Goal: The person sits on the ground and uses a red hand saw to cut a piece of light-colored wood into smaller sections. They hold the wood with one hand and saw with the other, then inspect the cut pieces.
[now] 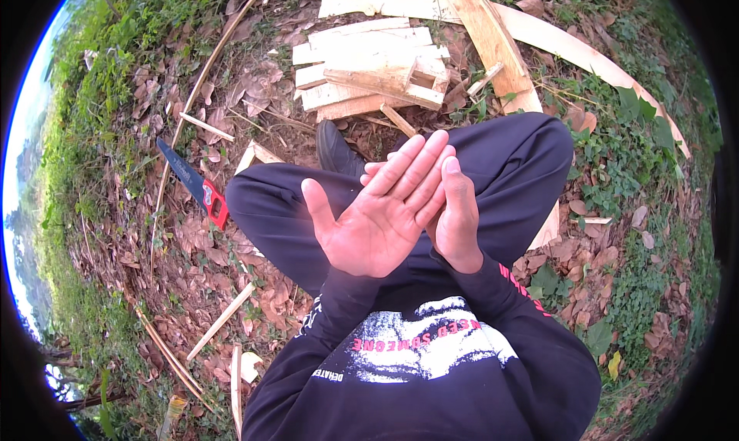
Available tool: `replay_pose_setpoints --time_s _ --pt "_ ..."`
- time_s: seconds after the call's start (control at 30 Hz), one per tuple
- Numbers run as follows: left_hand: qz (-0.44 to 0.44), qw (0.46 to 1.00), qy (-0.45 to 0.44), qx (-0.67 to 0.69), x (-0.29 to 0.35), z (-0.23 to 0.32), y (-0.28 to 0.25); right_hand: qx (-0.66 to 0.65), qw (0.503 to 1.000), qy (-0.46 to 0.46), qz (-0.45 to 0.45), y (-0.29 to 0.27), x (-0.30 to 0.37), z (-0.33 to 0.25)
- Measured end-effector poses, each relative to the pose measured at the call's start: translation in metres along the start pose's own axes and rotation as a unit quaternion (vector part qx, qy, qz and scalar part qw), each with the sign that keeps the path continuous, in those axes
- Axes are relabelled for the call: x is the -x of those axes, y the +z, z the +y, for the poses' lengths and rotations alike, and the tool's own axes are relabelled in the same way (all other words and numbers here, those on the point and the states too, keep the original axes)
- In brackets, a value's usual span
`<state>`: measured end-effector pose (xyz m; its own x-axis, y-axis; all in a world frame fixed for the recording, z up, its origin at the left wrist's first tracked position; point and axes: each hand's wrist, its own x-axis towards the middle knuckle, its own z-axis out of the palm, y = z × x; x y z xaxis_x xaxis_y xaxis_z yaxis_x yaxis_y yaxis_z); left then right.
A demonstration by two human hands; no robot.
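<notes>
Over my lap, my left hand [366, 225] is held palm up, its fingers stretched and its thumb out to the side. My right hand [457, 221] lies against its right edge and back, thumb upright. Most of the right fingers are hidden behind the left hand, with only tips showing past it. I see nothing held in either hand. Beyond my crossed legs is a stack of pale wooden boards [350, 44], with a narrow wooden piece [369, 81] lying on top. Left of my knee, a handsaw [191, 181] with a blue blade and red handle rests on the ground.
A broad plank [493, 36] crosses a long, thin board [585, 54] at the far right. Thin wooden strips [221, 321] and a long bent stick [202, 79] lie on the left among dry leaves. A dark shoe [336, 148] shows before the stack. Green plants surround the spot.
</notes>
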<state>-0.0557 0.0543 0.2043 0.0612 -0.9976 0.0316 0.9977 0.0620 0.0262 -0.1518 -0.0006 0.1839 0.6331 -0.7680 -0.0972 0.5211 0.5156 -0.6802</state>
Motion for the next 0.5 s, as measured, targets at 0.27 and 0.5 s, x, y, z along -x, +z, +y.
replay_pose_setpoints --time_s 0.27,0.5 --pt "-0.071 0.995 0.004 -0.070 0.008 -0.003 0.006 0.075 0.996 -0.019 -0.042 0.011 0.013 -0.018" --pt "-0.111 0.988 0.000 -0.107 0.012 -0.009 -0.001 0.074 0.996 -0.041 -0.016 0.013 0.018 -0.023"
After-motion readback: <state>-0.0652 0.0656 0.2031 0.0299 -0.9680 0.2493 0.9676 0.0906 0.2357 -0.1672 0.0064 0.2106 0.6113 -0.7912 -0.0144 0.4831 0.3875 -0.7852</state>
